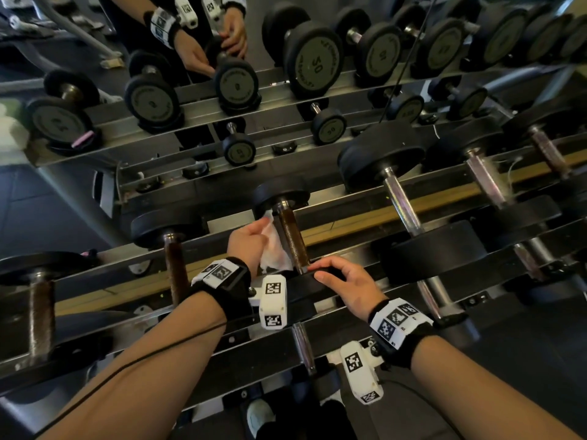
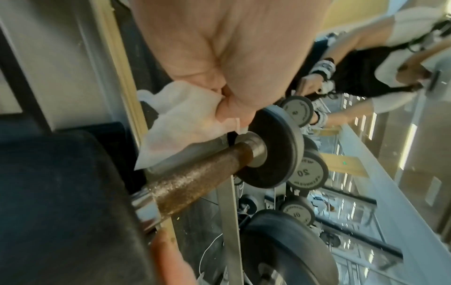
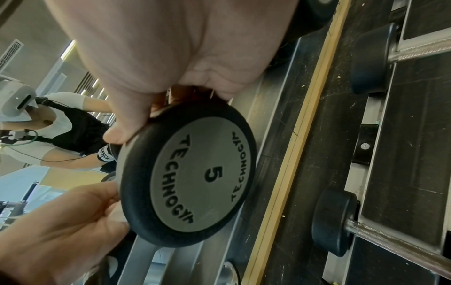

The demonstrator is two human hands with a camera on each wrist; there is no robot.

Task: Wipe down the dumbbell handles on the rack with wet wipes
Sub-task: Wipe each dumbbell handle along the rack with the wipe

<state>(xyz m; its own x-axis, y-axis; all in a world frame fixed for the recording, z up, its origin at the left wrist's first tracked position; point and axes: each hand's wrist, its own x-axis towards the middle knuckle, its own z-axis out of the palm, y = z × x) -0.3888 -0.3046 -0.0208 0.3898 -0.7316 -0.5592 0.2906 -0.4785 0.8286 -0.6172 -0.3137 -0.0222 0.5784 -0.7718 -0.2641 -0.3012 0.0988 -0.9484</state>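
Observation:
A small dumbbell lies on the rack's top tier, its rusty brown handle (image 1: 293, 239) (image 2: 195, 179) running away from me. My left hand (image 1: 254, 231) (image 2: 227, 108) pinches a crumpled white wet wipe (image 1: 274, 249) (image 2: 180, 123) that lies against the handle's left side, near the far head (image 1: 281, 193) (image 2: 275, 150). My right hand (image 1: 330, 274) (image 3: 117, 158) curls over the rim of the near head (image 1: 305, 289), whose grey face reads "5" (image 3: 195, 181).
Another rusty-handled dumbbell (image 1: 176, 268) sits just to the left. A larger one with a chrome handle (image 1: 401, 201) is to the right. More dumbbells fill the lower tier (image 1: 303, 347). A mirror (image 1: 222, 42) behind the rack reflects the dumbbells and my hands.

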